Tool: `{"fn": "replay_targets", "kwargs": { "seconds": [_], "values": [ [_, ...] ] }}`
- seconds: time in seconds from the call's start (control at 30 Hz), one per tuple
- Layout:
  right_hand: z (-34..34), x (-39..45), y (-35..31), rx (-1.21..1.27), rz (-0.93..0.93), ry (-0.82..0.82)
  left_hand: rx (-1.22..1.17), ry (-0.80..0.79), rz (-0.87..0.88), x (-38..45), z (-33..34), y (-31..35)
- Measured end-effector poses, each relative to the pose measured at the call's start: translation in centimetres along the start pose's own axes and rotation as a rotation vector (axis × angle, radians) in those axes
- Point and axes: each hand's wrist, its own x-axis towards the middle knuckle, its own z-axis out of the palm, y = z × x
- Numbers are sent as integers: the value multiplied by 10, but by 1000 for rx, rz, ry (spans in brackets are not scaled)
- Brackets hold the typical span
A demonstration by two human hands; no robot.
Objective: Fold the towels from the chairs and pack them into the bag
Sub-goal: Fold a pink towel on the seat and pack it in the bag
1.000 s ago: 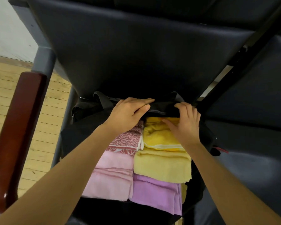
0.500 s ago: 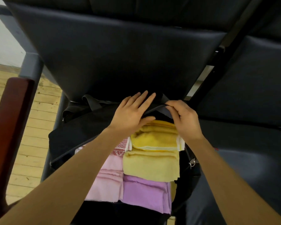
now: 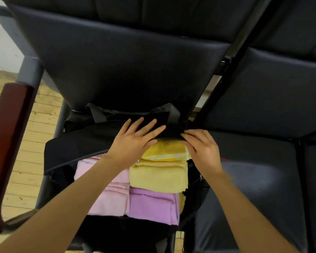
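An open black bag point(image 3: 77, 148) lies on a dark chair seat. Inside are folded towels: a bright yellow one point(image 3: 164, 152) at the far end, a pale yellow one point(image 3: 159, 176) below it, a pink one point(image 3: 109, 198) on the left and a purple one point(image 3: 151, 205) nearest me. My left hand point(image 3: 135, 141) lies on the bag's black flap point(image 3: 161, 117), fingers straight on top and thumb under its edge. My right hand point(image 3: 201, 148) pinches the flap's edge at the right, over the bright yellow towel.
The chair's dark backrest point(image 3: 126, 70) rises right behind the bag. A reddish wooden armrest point(image 3: 9, 134) stands at the left, with wooden floor point(image 3: 26, 170) beyond it. Another dark seat point(image 3: 254, 189) lies to the right.
Both hands have drawn the black flap towards me over the far end of the bag. The red-patterned towel and part of the bright yellow one are now covered.
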Motion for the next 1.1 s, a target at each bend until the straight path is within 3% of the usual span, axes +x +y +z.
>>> {"fn": "replay_targets", "kwargs": {
  "seconds": [0.2,0.43,0.57,0.63,0.73,0.87,0.97,1.1],
  "values": [
    [-5,-28,-31,23,-106,-245,49,-143,-18,-51,12,12],
    [7,-73,-63,74,-10,-340,128,-23,20,-90,14,8],
    [28,-105,-73,-138,-96,-443,211,-239,-5,-123,50,5],
    [36,-110,-80,-195,-37,-489,254,-307,-8,-125,55,3],
    [44,-107,-92,-239,16,-453,197,-241,-38,-126,59,-2],
    [57,-104,-136,-166,-128,-408,50,-100,-113,-174,62,-25],
    [82,-109,-176,-64,-209,-573,70,-117,-248,-225,63,-54],
    [125,-114,-208,-34,-167,-871,108,-361,-298,-263,78,-97]
  ]
}}
